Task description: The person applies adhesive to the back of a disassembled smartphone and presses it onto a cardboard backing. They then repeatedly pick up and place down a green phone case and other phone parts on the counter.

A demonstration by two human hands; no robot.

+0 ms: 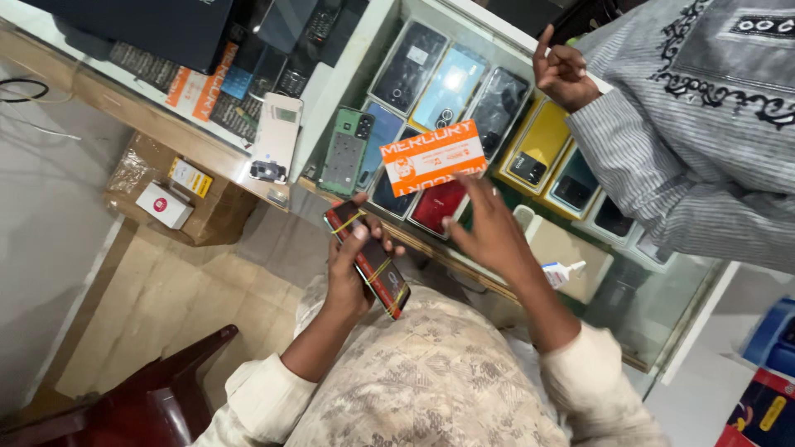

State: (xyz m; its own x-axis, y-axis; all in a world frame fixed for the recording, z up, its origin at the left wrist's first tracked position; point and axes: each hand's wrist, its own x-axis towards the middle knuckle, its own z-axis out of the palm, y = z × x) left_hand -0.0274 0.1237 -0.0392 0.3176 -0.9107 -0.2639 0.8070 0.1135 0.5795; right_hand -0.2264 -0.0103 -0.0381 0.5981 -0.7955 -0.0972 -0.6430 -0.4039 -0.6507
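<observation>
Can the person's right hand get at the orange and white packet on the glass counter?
Probably yes: the right hand is open, holds nothing, and its fingers already touch the orange and white packet. Nothing lies between them.

Glass display counter [662, 306] w/ white frame runs diagonally across centre-right; wooden ledge along its edge. Beige tiled floor [166, 314] lower left, dark red chair [141, 397] at bottom left, pale wall at far left. Cardboard box [178, 194] on floor nr counter, even light
</observation>
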